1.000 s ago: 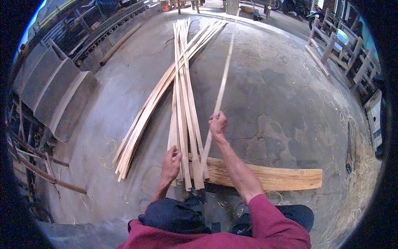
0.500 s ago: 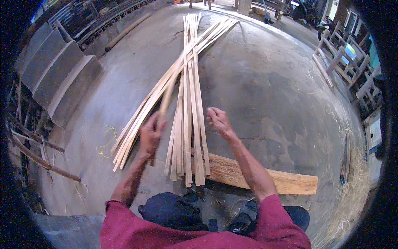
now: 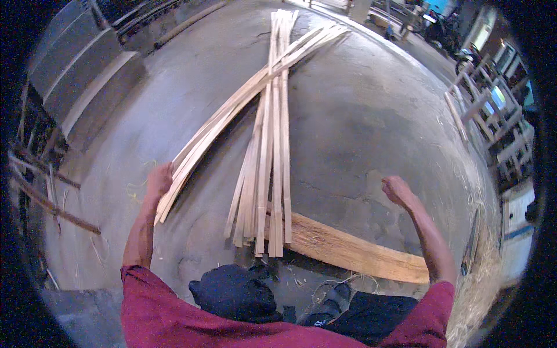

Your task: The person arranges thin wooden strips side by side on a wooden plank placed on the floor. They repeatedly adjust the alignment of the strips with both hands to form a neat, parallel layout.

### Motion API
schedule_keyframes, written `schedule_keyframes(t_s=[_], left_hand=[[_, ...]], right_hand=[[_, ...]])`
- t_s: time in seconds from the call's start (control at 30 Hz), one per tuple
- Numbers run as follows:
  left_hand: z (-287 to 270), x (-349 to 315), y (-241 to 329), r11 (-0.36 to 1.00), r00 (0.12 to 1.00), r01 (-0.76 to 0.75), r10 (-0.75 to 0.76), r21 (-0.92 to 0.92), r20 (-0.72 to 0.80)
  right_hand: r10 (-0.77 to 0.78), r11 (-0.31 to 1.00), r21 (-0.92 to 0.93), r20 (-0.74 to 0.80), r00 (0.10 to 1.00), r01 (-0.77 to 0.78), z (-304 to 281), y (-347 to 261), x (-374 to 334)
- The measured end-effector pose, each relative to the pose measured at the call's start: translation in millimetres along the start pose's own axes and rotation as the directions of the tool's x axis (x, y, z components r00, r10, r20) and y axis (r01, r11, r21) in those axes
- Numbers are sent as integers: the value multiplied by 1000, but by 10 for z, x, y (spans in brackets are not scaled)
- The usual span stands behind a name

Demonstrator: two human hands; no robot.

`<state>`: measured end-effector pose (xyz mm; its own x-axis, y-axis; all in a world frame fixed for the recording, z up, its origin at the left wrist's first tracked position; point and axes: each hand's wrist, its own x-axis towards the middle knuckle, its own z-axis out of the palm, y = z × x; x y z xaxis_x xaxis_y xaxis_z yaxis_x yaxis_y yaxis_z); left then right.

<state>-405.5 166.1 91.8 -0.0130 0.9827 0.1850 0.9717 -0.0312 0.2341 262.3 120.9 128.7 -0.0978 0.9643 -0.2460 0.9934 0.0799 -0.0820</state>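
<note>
Two bundles of long, pale wooden strips lie crossed on the floor. My left hand (image 3: 159, 180) is closed at the left edge of the slanted bundle (image 3: 219, 129), near its lower end, with its fingers against an outer strip. The more upright bundle (image 3: 268, 156) fans out toward me between my hands. Off to the right, over the floor, my right hand (image 3: 396, 190) is closed, apart from the strips; anything inside its fingers is hidden. A broad wooden plank (image 3: 354, 250) lies crosswise, partly under the near ends of the upright bundle.
A concrete floor (image 3: 348, 133) surrounds the strips. Concrete steps (image 3: 96, 87) rise at the far left, with a stick (image 3: 58, 209) below them. Wooden frames (image 3: 484, 107) stand at the right. Fine shavings (image 3: 484, 290) heap at the lower right. Yellow string (image 3: 134, 189) lies beside my left hand.
My left hand has moved left with a wooden strip, from between the bundles to the slanted bundle's outer edge. My right hand has swung right, away from the upright bundle. The view has shifted slightly.
</note>
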Motion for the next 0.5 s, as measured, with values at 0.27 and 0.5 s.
schedule_keyframes(t_s=[0.27,0.5], left_hand=[[-577,479,70,782,951,105,-260,-615,-168],[-73,249,63,958,984,117,-148,-261,-99]], right_hand=[[234,656,597,422,876,-463,1236,809,-611],[149,724,546,474,868,-422,1805,755,-969]])
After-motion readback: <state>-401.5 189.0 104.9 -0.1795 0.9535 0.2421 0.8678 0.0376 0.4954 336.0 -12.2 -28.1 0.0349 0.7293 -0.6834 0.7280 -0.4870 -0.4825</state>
